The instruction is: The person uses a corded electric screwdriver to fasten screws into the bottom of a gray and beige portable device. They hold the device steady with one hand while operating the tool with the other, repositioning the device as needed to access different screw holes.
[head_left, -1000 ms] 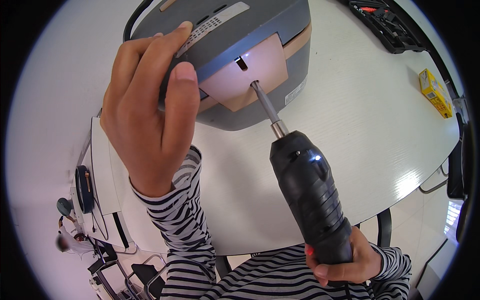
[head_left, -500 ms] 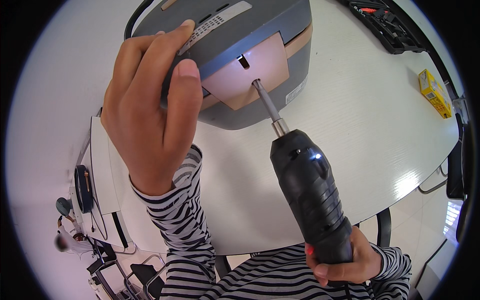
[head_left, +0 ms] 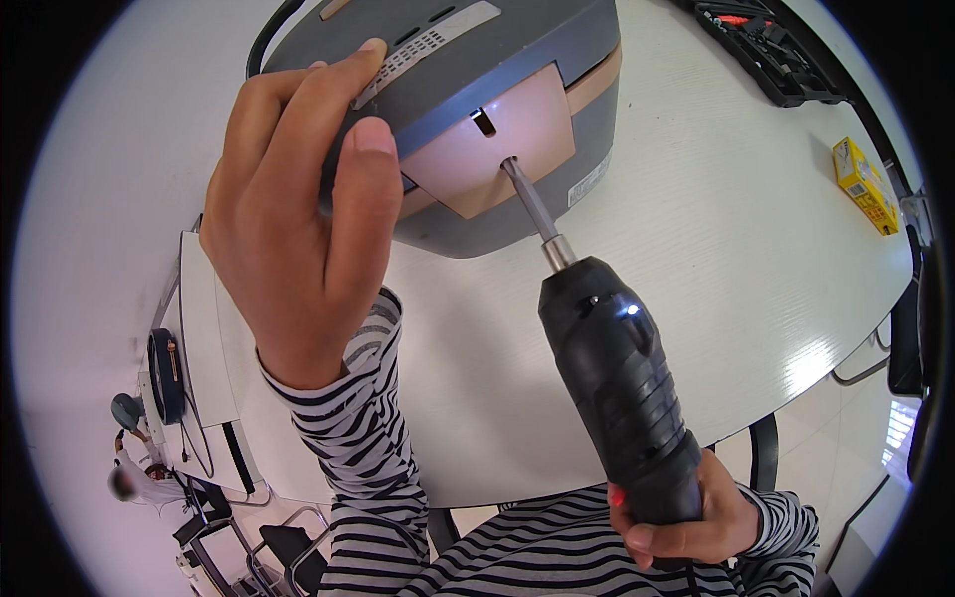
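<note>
My right hand [head_left: 701, 522] is wrapped round the handle of a black electric screwdriver [head_left: 617, 373] at the lower right. Its long metal bit [head_left: 530, 199] slants up to the left, with the tip in a round hole in a pinkish-beige panel [head_left: 542, 129]. That panel sits on the side of a grey, rounded appliance [head_left: 477, 65] that looks like a rice cooker. My left hand [head_left: 288, 199] grips the appliance's left corner, fingers over the top near a perforated strip and thumb against the side. A small light glows on the screwdriver. Whether a screw sits in the hole is hidden.
The appliance stands on a white table [head_left: 468, 398]. To the right lies a yellow box [head_left: 863, 187], and an open black tool case [head_left: 771, 50] is at the far right. A dark blue pouch [head_left: 167, 373] rests at left. Another person [head_left: 144, 478] is in the far lower left.
</note>
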The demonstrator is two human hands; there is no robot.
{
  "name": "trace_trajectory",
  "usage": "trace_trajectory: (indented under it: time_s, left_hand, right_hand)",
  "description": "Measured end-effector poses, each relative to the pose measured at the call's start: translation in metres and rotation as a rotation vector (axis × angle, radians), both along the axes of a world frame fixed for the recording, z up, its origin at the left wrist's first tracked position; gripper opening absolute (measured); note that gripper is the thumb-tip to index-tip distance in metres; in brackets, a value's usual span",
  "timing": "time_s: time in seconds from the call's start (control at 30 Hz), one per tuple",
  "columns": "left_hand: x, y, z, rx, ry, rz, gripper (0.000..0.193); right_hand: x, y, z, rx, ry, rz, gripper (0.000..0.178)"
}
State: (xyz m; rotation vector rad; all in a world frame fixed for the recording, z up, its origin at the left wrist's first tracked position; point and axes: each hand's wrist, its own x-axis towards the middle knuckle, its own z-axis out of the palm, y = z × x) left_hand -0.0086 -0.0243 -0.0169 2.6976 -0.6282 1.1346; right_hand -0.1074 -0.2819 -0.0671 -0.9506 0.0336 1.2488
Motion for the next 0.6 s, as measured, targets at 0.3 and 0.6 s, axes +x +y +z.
trace_trajectory:
  time_s: [0.3, 0.6]
  left_hand:
    - [-0.0001, 0.0004, 0.0, 0.01, -0.001, 0.0, 0.029]
    - [0.0012, 0.0007, -0.0006, 0.012, 0.001, -0.009, 0.029]
  right_hand:
    - [0.0007, -0.0002, -0.0002, 0.005, 0.002, 0.001, 0.032]
    - [0.0008, 0.0003, -0.0001, 0.011, 0.008, -0.009, 0.03]
